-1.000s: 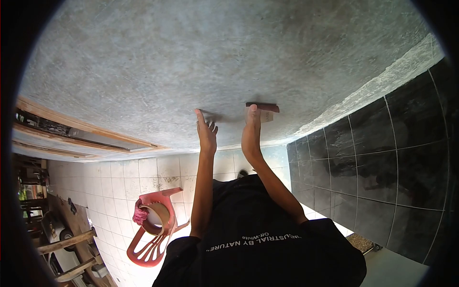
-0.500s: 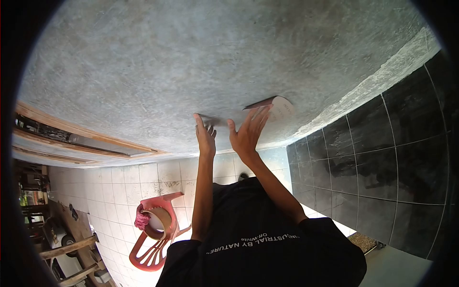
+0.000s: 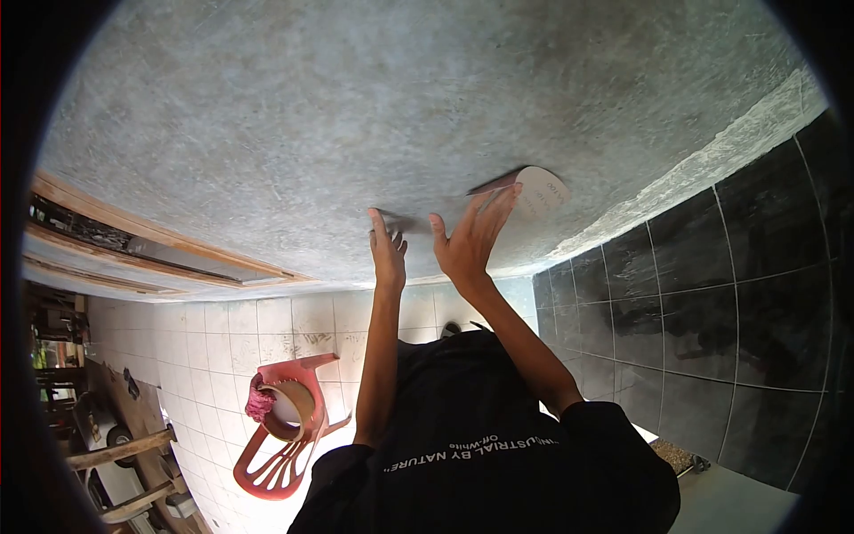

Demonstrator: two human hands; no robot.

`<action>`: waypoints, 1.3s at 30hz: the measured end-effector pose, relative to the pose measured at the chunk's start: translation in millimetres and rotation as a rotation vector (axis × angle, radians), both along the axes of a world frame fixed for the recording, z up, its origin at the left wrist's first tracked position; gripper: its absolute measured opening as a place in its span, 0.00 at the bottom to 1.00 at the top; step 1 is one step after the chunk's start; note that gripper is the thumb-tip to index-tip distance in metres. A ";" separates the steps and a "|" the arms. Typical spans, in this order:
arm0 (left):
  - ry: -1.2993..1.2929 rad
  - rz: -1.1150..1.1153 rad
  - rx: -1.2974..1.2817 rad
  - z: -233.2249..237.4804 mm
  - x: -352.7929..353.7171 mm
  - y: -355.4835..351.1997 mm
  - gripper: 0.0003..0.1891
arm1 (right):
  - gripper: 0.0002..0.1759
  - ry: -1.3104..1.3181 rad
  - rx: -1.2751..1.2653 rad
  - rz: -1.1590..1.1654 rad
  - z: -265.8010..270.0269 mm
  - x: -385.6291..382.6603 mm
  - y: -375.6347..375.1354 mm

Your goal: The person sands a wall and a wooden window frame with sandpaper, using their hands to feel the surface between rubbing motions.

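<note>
A curled sheet of sandpaper (image 3: 539, 190) with a pale printed back lies against the grey wall (image 3: 356, 107). My right hand (image 3: 471, 242) holds it there, its fingers stretched along the sheet and its thumb apart on the left. To the left, my left hand (image 3: 388, 251) is at the same wall with its fingers apart and no tool visible in it. A dark shadow lies beside its fingertips. Part of the sheet is hidden under my right fingers.
Black tiles (image 3: 685, 303) cover the right side, next to a rough pale strip (image 3: 658, 209). A wood-framed opening (image 3: 160, 240) is at left. On the white tiled floor (image 3: 213, 356) stands a red plastic chair (image 3: 267, 472) bearing a bucket (image 3: 289, 411) and a pink cloth (image 3: 260, 402).
My right hand and the sandpaper have moved slightly up and to the right along the wall. My left hand has shifted a little to the right, still open.
</note>
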State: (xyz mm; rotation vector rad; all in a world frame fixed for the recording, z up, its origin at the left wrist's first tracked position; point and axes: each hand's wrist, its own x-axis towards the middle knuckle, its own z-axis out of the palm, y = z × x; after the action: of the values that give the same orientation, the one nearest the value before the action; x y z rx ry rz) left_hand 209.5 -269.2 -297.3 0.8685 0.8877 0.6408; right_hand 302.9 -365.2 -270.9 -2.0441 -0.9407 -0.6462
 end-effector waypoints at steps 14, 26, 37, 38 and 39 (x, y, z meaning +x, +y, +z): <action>0.009 -0.018 0.020 -1.8 2.6 0.5 0.61 | 0.48 -0.317 -0.305 0.058 -4.3 29.9 -24.6; -0.024 -0.016 0.019 -2.6 2.4 -0.8 0.60 | 0.47 -0.389 -0.240 0.146 12.1 34.0 -11.8; -0.034 0.005 0.035 -4.3 4.1 -3.3 0.57 | 0.48 -0.367 -0.222 0.127 29.4 23.9 -8.4; -0.028 0.017 0.027 -6.5 4.5 -1.5 0.55 | 0.48 -0.363 -0.248 0.161 14.9 22.2 -8.8; -0.030 0.018 0.032 -7.2 3.8 -1.0 0.55 | 0.48 -0.358 -0.274 0.195 12.6 18.6 -9.1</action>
State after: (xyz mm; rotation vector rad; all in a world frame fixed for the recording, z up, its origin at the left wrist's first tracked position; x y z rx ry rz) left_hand 213.3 -270.2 -304.5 0.8779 0.8610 0.6839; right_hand 321.5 -374.4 -258.3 -2.0717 -1.4877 -0.8301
